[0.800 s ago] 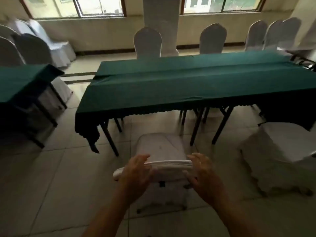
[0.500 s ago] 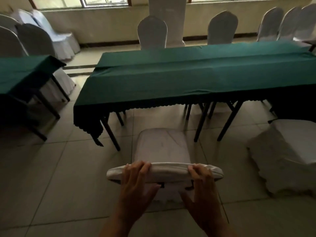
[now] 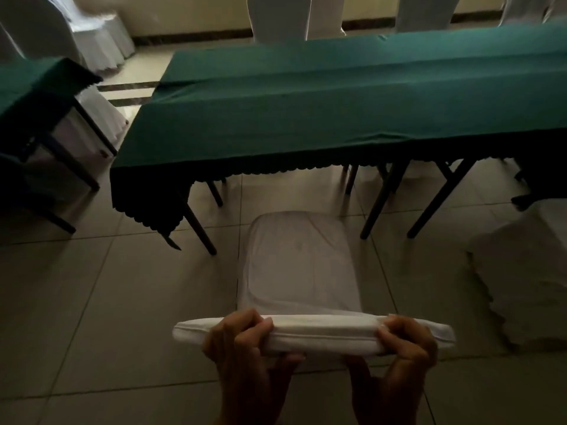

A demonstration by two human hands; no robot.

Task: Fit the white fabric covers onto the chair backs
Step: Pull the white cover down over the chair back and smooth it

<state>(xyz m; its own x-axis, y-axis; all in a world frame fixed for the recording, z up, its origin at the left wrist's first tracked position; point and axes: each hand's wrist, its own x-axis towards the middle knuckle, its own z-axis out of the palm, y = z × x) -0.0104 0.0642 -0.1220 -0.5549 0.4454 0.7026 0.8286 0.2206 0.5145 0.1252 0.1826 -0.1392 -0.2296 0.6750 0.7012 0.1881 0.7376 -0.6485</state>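
A chair in a white fabric cover (image 3: 325, 335) stands just in front of me, seen from above and behind. Its covered seat (image 3: 294, 259) faces the green table. My left hand (image 3: 245, 342) grips the top edge of the covered chair back left of centre, fingers curled over it. My right hand (image 3: 408, 345) grips the same edge right of centre. Both ends of the covered back stick out past my hands. The lower chair back is hidden behind my hands and forearms.
A long table with a green cloth (image 3: 337, 96) stands ahead, its dark legs (image 3: 196, 228) near the seat. Another green table (image 3: 33, 84) is at the left. A covered chair (image 3: 527, 271) is close on the right; more covered chairs (image 3: 276, 13) line the far side. Tiled floor lies around.
My view has tilted down and come closer to the chair. Both hands have gone from resting loosely on the chair back's top edge to curling tightly around it.
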